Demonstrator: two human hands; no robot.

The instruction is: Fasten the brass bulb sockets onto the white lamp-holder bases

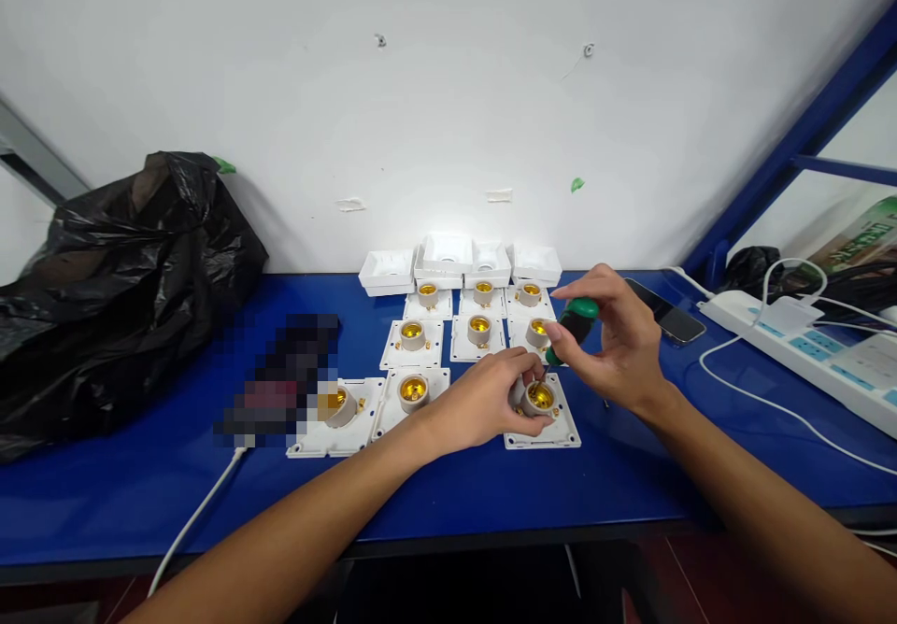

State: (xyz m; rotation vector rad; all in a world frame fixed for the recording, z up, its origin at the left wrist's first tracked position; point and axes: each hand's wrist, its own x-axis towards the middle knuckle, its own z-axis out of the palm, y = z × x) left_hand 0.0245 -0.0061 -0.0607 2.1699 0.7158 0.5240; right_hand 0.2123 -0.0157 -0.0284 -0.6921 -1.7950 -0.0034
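My left hand (pixel 483 400) is closed around the beige socket of a white square lamp-holder plate (pixel 553 430) lying on the blue table (pixel 448 484). My right hand (pixel 617 339) grips a screwdriver with a green and black handle (pixel 571 318), its tip angled down into the brass-lined socket (pixel 540 396). Several more identical lamp-holder plates (pixel 413 339) lie in rows behind and to the left of this one. Beyond them sit white square covers (pixel 448 255) against the wall.
A black plastic bag (pixel 119 278) fills the left of the table. A phone (pixel 665 311) lies right of my right hand, with a white power strip (pixel 805 348) and its white cables (pixel 771 404) further right. A blurred dark object (pixel 287 376) lies left of the plates.
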